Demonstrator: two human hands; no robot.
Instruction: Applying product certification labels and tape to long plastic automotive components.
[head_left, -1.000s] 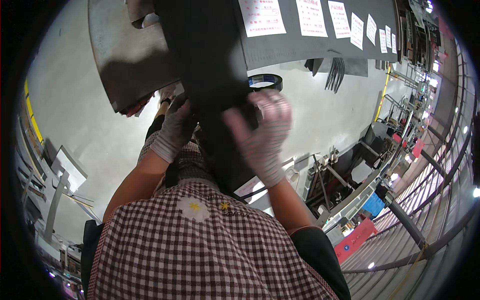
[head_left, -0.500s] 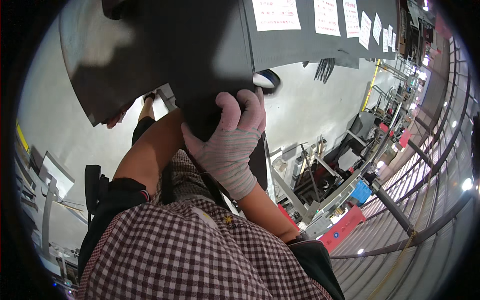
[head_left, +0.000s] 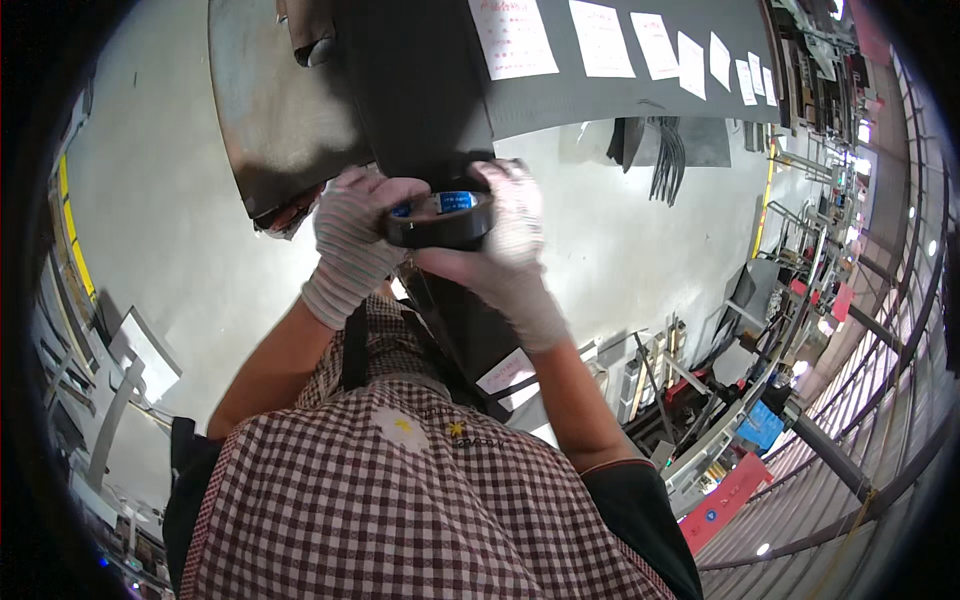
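A roll of black tape [head_left: 440, 232] with a blue and white inner core is held between my two hands, in front of my checked apron. My left hand [head_left: 352, 240], in a striped knit glove, grips the roll's left side. Wrapped round its right side is my gloved right hand [head_left: 518, 235], slightly smeared by motion, with the thumb below the roll. Just beyond and beneath the hands runs a long dark flat surface [head_left: 415, 90]. A white paper label [head_left: 508, 372] lies on its near part, by my right forearm.
White printed labels [head_left: 600, 40] form a row on the dark surface at the far right. A brown-grey sheet [head_left: 265, 110] lies far left. Black strips [head_left: 668, 160] hang below the right edge. Metal frames and equipment [head_left: 690, 380] stand right, on the pale floor.
My left hand, earlier hidden behind the dark surface, has come into view and grips the tape roll. My right hand has left the surface's edge and closed on the roll. The view has shifted.
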